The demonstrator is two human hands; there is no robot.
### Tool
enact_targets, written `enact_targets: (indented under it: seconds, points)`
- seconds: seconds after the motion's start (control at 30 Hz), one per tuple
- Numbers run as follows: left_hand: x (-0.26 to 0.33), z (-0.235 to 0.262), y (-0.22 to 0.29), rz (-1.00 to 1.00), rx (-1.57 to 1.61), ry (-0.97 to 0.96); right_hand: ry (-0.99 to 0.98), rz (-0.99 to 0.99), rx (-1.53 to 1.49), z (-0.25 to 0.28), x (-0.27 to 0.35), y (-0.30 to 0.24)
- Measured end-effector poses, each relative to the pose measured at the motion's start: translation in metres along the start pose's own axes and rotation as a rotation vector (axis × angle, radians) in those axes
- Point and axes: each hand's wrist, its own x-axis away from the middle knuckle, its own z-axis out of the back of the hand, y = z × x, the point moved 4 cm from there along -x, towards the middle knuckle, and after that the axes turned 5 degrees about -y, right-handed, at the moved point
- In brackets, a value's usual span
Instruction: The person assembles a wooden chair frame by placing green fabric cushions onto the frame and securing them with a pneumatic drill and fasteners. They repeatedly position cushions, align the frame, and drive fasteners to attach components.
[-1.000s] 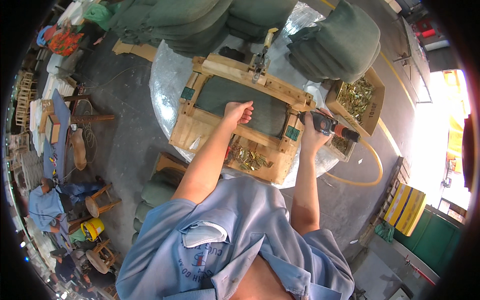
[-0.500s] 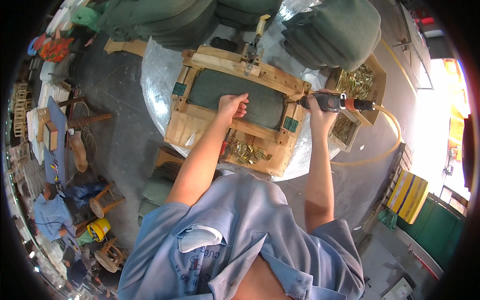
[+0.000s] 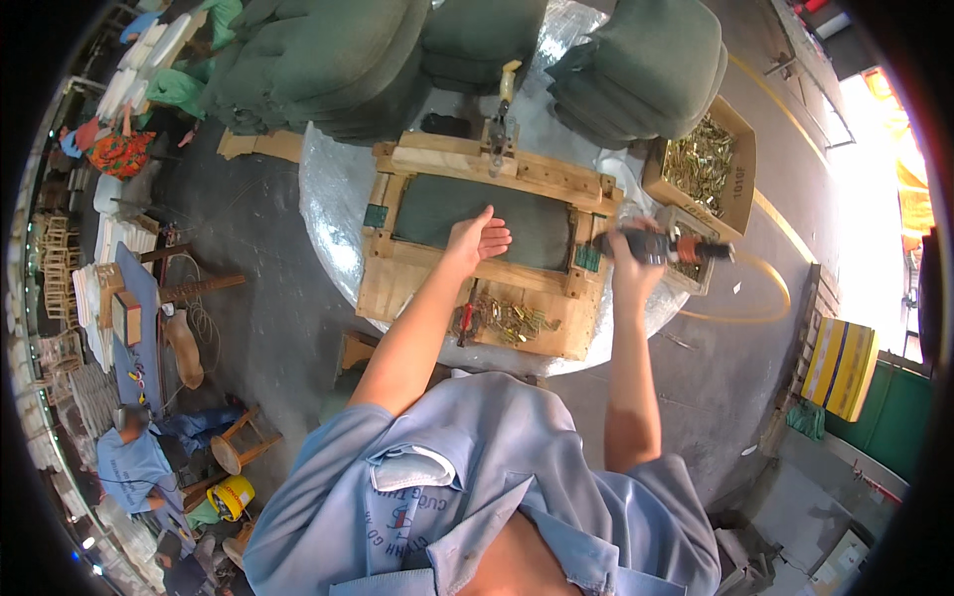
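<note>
My right hand (image 3: 634,270) grips a black air screwdriver (image 3: 651,246) with an orange band, its tip beside the right end of a wooden frame (image 3: 542,276). Inside that frame lies a flat dark green padded panel (image 3: 437,214). My left hand (image 3: 479,241) hovers over or rests on the panel, fingers stretched out and holding nothing; contact cannot be made out. A toggle clamp (image 3: 499,134) with a yellowish handle stands at the frame's far side. Loose brass-coloured fittings (image 3: 517,320) and a small red-handled tool (image 3: 465,320) lie on the wooden board in front.
Stacks of green cushions (image 3: 318,60) and more cushions (image 3: 651,65) stand at the back. A cardboard box (image 3: 740,179) of brass fittings sits at right, near a yellowish hose (image 3: 780,298). A person (image 3: 134,462) sits at far left. Yellow striped cartons (image 3: 840,368) stand far right.
My right hand has drawn the screwdriver nearer to me along the frame's right end. My left hand's curled fingers have straightened over the panel. The whole view has shifted slightly.
</note>
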Motion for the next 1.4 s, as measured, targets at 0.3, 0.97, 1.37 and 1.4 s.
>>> enact_targets:
  seconds: [0.3, 0.97, 1.37, 1.4]
  points:
    - [0.099, -0.009, 0.007, 0.089, 0.263, -0.215, 0.244, -0.120, -0.307, -0.049, 0.150, -0.086]
    - [0.118, 0.080, 0.050, 0.129, 0.273, -0.485, 0.259, -0.173, -0.320, -0.181, 0.193, -0.113]
    - [0.108, 0.121, 0.048, 0.317, 0.382, -0.549, 0.343, -0.144, -0.351, -0.190, 0.194, -0.110]
    - [0.109, 0.123, 0.048, 0.306, 0.373, -0.552, 0.349, -0.148, -0.348, -0.189, 0.194, -0.110]
